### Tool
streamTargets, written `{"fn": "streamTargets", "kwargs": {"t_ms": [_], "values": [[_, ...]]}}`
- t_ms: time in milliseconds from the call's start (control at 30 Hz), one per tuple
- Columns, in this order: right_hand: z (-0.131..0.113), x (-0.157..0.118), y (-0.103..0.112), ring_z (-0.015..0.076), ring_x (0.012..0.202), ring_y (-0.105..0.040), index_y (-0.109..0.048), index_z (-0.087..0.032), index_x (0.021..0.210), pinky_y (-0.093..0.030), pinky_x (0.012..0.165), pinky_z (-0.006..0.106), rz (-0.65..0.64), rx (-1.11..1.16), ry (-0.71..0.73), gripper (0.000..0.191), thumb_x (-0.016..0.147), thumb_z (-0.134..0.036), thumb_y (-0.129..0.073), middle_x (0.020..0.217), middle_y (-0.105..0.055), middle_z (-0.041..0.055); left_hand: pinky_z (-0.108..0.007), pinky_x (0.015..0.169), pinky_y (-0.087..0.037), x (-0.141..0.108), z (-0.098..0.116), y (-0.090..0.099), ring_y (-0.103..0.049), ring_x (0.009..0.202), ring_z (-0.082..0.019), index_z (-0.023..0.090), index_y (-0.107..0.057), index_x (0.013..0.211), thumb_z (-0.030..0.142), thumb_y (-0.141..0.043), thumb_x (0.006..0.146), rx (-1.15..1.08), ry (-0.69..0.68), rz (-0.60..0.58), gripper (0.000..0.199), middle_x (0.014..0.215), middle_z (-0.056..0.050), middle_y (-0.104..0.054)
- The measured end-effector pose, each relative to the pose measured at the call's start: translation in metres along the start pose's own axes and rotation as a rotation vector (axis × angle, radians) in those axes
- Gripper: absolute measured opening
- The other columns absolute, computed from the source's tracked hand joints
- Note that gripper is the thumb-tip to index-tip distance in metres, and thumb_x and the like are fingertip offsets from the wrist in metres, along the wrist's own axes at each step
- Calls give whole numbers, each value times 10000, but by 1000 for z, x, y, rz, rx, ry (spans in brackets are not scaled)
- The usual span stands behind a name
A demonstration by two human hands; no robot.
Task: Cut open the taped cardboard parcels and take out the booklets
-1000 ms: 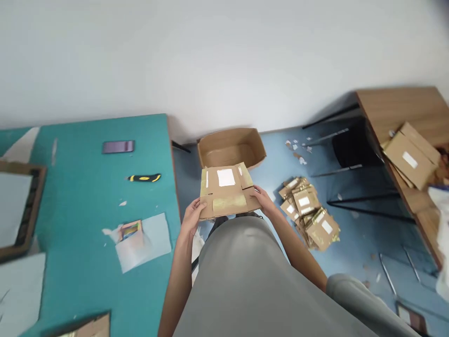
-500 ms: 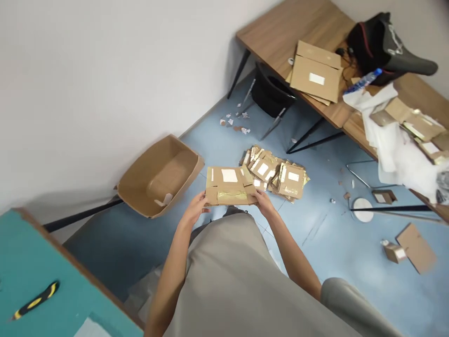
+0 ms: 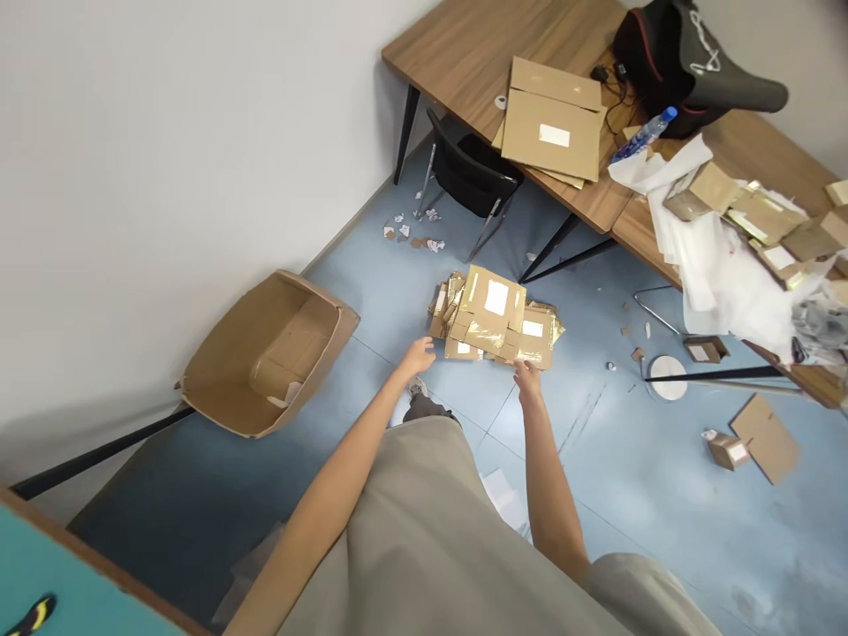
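A flattened cardboard box [image 3: 491,309] with a white label and shiny tape is over the pile of flattened boxes [image 3: 533,340] on the floor; I cannot tell whether it has fully settled. Just short of the pile, to its left, is my left hand [image 3: 417,355], empty with its fingers apart. My right hand [image 3: 527,380] reaches toward the pile's near edge, also open and holding nothing. In this view its fingertips overlap the lower edge of the boxes, and a gap cannot be judged.
A big open carton [image 3: 265,353] stands left by the wall. At lower left, a teal table [image 3: 79,574] bears a black-yellow cutter [image 3: 33,614]. Wooden desks [image 3: 457,53] with cardboard and a bottle [image 3: 646,134] line the right, a black chair [image 3: 473,172] beneath. Paper scraps [image 3: 430,243] litter the floor.
Both hands have let go of the flattened box they held by its sides. It has moved forward, away from me, onto the pile. The view has shifted slightly right.
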State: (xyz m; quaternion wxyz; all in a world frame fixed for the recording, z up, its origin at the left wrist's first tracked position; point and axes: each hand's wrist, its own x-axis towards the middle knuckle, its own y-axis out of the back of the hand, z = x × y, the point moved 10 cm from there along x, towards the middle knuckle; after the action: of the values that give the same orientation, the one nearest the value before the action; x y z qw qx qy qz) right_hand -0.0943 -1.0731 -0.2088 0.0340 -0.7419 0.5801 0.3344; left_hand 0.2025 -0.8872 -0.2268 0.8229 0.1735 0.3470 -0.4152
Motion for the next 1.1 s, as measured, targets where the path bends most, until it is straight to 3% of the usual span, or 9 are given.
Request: {"fn": "streamTargets", "kwargs": {"t_ms": [67,133,300,367,467,600,733,900,1100], "values": [[7,0,-13,266,1013,-720,-719,-237,1037,-592,916,442,-5,-69,-51,469,661,-514,-674,989,-763,75,-366,818,-621,-16,-21,21,-753,901,-249,155,-744,1134,125,-800,610,-30,22,38,528,1224,-188,-784],[9,-5,-44,276,1050,-724,-722,-234,996,-584,970,479,-68,-141,-69,416,671,-492,-685,1013,-778,83,-388,829,-623,-42,-45,50,-750,842,-240,166,-748,1060,185,-801,641,-77,45,86,422,1126,-163,-810],[-10,-50,-182,259,1008,-753,-747,-228,954,-565,1034,477,-466,-287,35,297,717,-406,-729,955,-805,63,-461,974,-593,-129,-110,141,-773,966,-295,169,-752,1005,359,-847,679,-312,87,344,388,1112,-181,-812],[-22,-88,-245,245,1025,-757,-758,-240,992,-551,1065,455,-680,-350,134,266,765,-376,-731,988,-814,61,-480,1015,-578,-168,-137,172,-773,1020,-314,170,-761,1039,435,-885,664,-431,79,459,476,1125,-182,-812],[-37,-169,-329,249,1077,-754,-762,-254,1081,-540,1086,451,-1040,-455,334,262,851,-368,-709,1077,-813,81,-490,1053,-561,-232,-175,210,-768,1057,-319,171,-771,1090,531,-906,663,-609,14,652,575,1130,-183,-813],[-37,-293,-406,262,1114,-748,-764,-267,1145,-530,1106,456,-1386,-568,504,284,909,-412,-700,1132,-803,86,-495,1071,-557,-320,-226,247,-771,1051,-310,160,-773,1132,565,-877,707,-850,-94,915,596,1132,-180,-815],[-7,-420,-455,269,1130,-743,-760,-263,1148,-534,1100,454,-1610,-667,580,317,906,-461,-708,1155,-803,89,-500,1081,-553,-406,-286,275,-772,1064,-308,147,-765,1169,506,-819,772,-1047,-193,1118,538,1170,-182,-808],[72,-560,-490,270,1066,-754,-741,-237,1139,-549,1054,455,-1804,-861,592,377,880,-509,-704,1119,-811,108,-493,1070,-556,-508,-383,302,-769,1069,-299,143,-744,1209,421,-740,791,-1209,-292,1338,502,1212,-182,-798],[171,-685,-507,256,1024,-768,-738,-232,1136,-554,1050,458,-1946,-1044,586,393,845,-495,-716,1156,-808,114,-439,1024,-571,-594,-512,293,-765,1041,-277,162,-735,1188,395,-778,762,-1406,-208,1557,488,1269,-168,-779]]}}
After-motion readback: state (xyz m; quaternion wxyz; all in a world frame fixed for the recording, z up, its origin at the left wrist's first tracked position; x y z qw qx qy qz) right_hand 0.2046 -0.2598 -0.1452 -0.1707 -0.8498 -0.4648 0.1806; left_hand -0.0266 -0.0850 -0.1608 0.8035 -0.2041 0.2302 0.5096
